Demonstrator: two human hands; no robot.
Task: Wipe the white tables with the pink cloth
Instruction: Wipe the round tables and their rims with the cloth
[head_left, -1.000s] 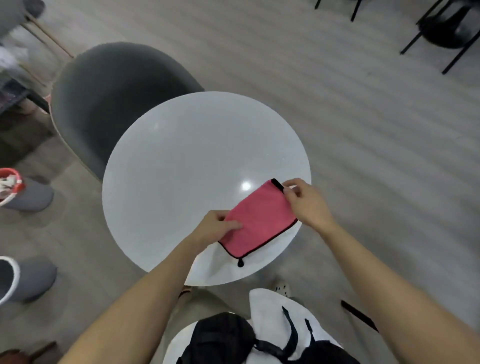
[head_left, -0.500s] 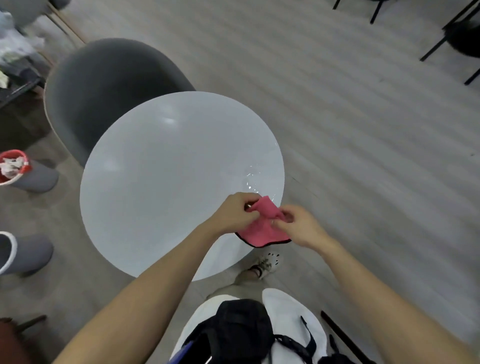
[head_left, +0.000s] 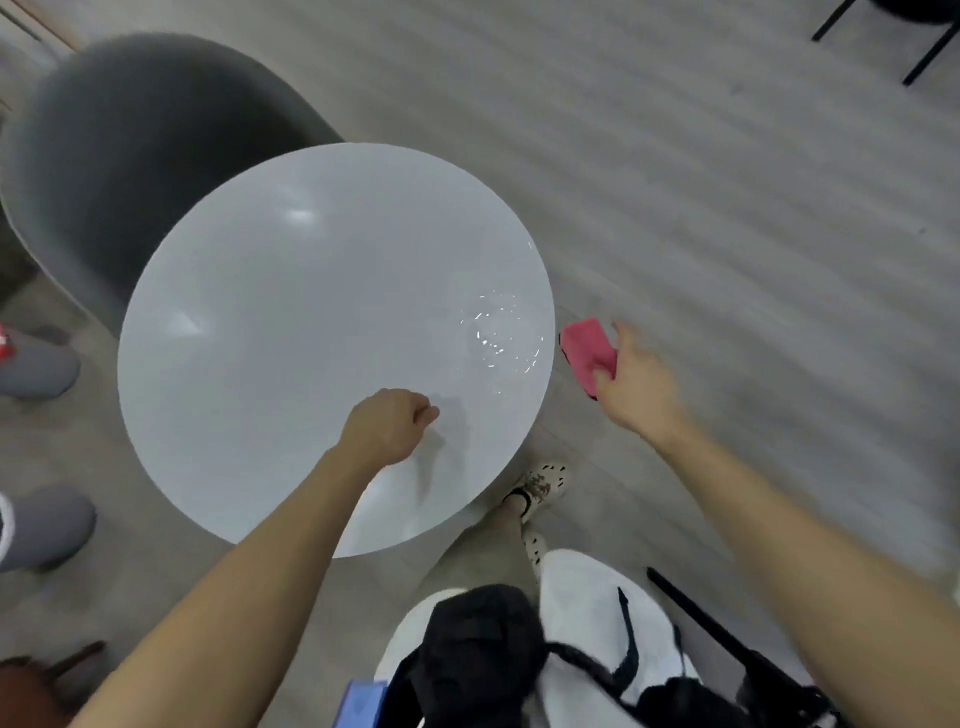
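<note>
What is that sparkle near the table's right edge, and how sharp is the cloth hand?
Head view: the sparkle is broken glare on a wet-looking patch of the white table. Head view: the right hand and the pink cloth it holds, off the table's edge, are motion-blurred, as is the floor. Head view: the curled left hand is sharper and casts a soft shadow on the tabletop.

This looked like a café or lounge seating area rather than a private room. A small round white table stood on a pale wood-plank floor, with a grey padded tub chair pushed right up against its far side. Thin black chair legs showed at the far right edge, well apart from the table, so there was more than one seat on the same wide open floor.
</note>
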